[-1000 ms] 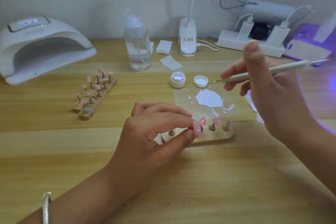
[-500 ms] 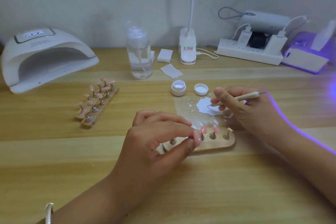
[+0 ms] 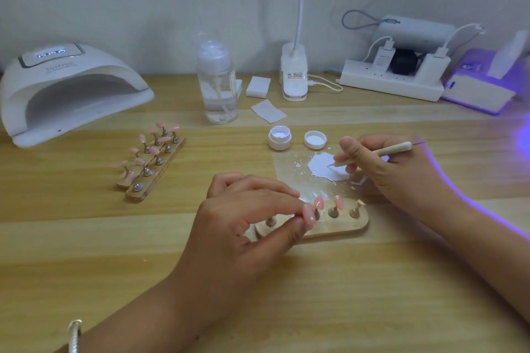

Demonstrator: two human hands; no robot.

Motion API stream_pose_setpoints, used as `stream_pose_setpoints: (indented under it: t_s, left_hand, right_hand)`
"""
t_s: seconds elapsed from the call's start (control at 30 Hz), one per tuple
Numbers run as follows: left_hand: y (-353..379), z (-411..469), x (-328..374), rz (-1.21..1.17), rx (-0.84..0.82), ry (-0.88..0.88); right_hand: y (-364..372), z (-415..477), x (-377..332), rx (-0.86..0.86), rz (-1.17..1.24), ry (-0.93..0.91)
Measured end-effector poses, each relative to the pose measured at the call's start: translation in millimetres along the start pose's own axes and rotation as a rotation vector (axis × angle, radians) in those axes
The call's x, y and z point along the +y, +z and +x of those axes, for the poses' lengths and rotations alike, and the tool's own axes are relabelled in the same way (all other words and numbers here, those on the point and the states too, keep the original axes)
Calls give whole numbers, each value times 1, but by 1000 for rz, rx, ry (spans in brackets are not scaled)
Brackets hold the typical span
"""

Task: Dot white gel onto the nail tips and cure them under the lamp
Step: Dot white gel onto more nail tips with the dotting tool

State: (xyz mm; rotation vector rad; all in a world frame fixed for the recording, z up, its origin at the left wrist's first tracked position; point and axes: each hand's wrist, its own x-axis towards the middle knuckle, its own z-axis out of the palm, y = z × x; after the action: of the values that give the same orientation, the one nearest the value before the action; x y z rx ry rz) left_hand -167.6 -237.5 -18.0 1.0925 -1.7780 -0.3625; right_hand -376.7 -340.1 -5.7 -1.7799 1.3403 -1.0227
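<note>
White gel [image 3: 318, 165] lies in a flat puddle on a clear sheet [image 3: 286, 178] on the wooden table [image 3: 86, 238], with small splashes around it. The right hand [image 3: 395, 172] grips a thin dotting tool [image 3: 384, 151] like a pen, thumb and fingers curled round its pale shaft, and the fine metal point touches the puddle. Just behind the sheet stand a little open jar [image 3: 279, 138] and, beside it, its white lid [image 3: 315, 139], lying upturned. In front of the sheet lies a short wooden holder [image 3: 351, 226] with small metal stands. Two of them carry upright pink nail tips [image 3: 338, 201], and the stand at the right end looks bare. The left hand [image 3: 243, 226] is over the holder's left half and pinches another pink nail tip [image 3: 308, 215] between thumb and forefinger, the other fingers loosely curled behind. A pale speck shows on that tip, though whether it is gel or glare cannot be told. A bracelet [image 3: 74, 335] circles the left wrist. Well to the left, near a second holder [image 3: 156, 172] filled with pink tips, sits the white curing lamp [image 3: 71, 80], its mouth open toward the table and its display lit. Along the wall stand a clear pump bottle [image 3: 218, 86], white wipes [image 3: 259, 84], a desk-lamp base [image 3: 294, 77], a power strip [image 3: 393, 87] with plugs, and a small device [image 3: 481, 92] glowing violet.
</note>
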Motion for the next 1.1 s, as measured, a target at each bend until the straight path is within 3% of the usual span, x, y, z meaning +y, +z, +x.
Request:
stream_pose_setpoints:
  t_s: [0.3, 0.4, 0.5, 0.73, 0.9, 1.1]
  left_hand:
    - [-1, 1, 3, 11, -2, -5]
    - [-1, 1, 3, -1, -2, -22]
    - [-1, 1, 3, -4, 6, -29]
    - [-1, 2, 5, -10, 9, -34]
    - [-2, 2, 6, -34, -3, -48]
    - [-2, 2, 5, -27, -30, -45]
  right_hand:
    - [1, -2, 2, 2, -2, -10]
    - [2, -6, -2, 86, 62, -6]
    - [5, -11, -18, 147, 148, -123]
    - [23, -48, -50, 108, 391, -414]
    - [37, -63, -46, 125, 528, -369]
    - [42, -68, -48, 110, 526, -351]
